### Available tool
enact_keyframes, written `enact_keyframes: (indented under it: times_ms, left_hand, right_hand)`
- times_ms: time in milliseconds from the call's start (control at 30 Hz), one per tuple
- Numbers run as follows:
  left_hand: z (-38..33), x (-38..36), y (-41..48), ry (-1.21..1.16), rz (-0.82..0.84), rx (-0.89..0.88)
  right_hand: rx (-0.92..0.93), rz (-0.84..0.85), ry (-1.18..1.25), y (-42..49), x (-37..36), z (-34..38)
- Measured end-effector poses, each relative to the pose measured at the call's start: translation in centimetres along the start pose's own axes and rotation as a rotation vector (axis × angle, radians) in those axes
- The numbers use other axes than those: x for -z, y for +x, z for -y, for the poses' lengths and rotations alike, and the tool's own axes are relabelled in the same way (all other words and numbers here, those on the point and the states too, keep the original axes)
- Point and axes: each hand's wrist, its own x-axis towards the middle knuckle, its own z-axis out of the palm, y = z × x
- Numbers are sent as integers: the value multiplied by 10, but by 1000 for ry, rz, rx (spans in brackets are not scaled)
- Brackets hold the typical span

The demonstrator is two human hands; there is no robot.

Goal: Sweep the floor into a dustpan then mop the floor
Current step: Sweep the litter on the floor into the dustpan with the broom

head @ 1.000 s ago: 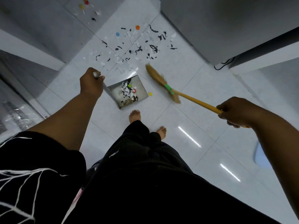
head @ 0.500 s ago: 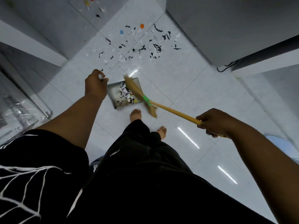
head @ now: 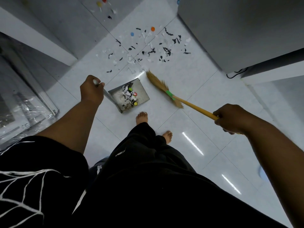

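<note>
My left hand (head: 91,92) grips the metal handle of a grey dustpan (head: 143,94) that rests on the white tile floor just ahead of my bare feet. Paper scraps and coloured caps lie in the pan. My right hand (head: 230,118) holds the yellow handle of a straw broom (head: 162,87). The broom's bristle tip touches the floor just right of the pan's open edge. Black and white scraps (head: 148,51) with a blue and an orange cap are scattered on the floor beyond the pan.
A grey cabinet (head: 230,30) stands at the right with a black cable (head: 235,73) at its foot. A grey wall or unit (head: 41,30) runs along the left, with a plastic-wrapped frame (head: 24,104) below it. More debris (head: 103,5) lies far back.
The broom has swung back out of the dustpan to the right, its tip now on the floor beside the pan's mouth. My right hand moved right. The dustpan stayed put.
</note>
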Motion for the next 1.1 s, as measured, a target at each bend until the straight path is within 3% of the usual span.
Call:
enact_keyframes:
  times_ms: [300, 600, 833, 1100]
  left_hand:
    - [27, 25, -8, -51, -57, 61]
    - [32, 51, -11, -112, -113, 174]
    - [0, 46, -5, -127, -95, 156]
    - [-58, 3, 7, -22, -70, 52]
  right_hand:
    - [45, 69, -39, 7, 6, 45]
    - [9, -54, -2, -12, 70, 41]
    - [-62, -127, 33, 15, 91, 27]
    - [-149, -189, 42, 78, 133, -38]
